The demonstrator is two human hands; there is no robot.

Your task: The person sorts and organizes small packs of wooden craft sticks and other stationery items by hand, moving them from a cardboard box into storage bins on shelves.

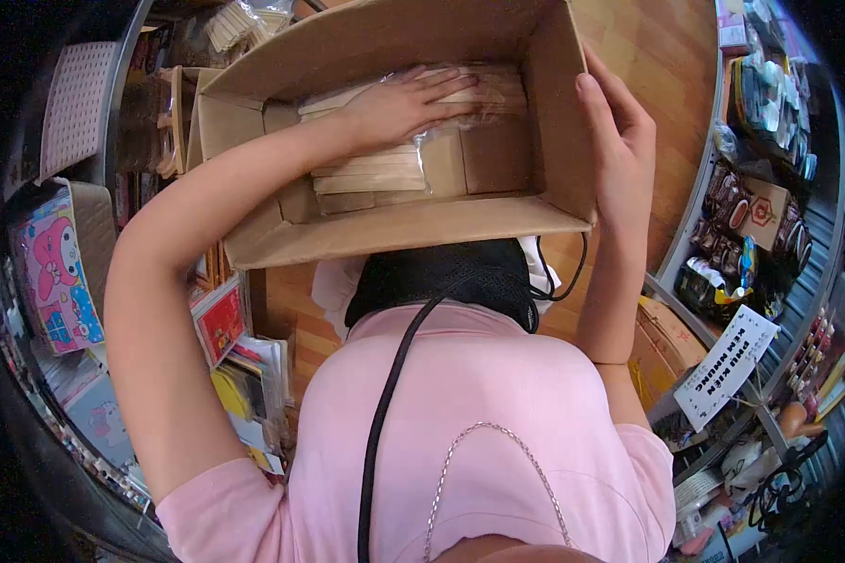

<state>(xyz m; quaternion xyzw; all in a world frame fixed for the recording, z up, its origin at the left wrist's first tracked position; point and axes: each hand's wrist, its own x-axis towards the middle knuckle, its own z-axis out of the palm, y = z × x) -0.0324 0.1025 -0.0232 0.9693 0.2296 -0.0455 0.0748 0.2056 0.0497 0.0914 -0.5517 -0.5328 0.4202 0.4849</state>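
Note:
A brown cardboard box point(394, 225) is in front of my chest, its open top facing me. Inside lie clear plastic packs of flat wooden sticks point(371, 176). My left hand point(404, 108) reaches into the box and rests flat on the upper packs, fingers stretched out and slightly apart, palm hidden. Against the outside of the box's right wall, my right hand point(622, 141) holds the box near its corner; some of its fingers are out of sight behind the cardboard.
Shelves with wrapped goods point(770, 103) stand at the right, with a printed sign point(726, 368) below. On the left are a colourful cartoon-printed box point(58, 267), a white perforated panel point(77, 108) and packaged cards point(221, 319). Wooden flooring point(662, 113) shows beyond the box.

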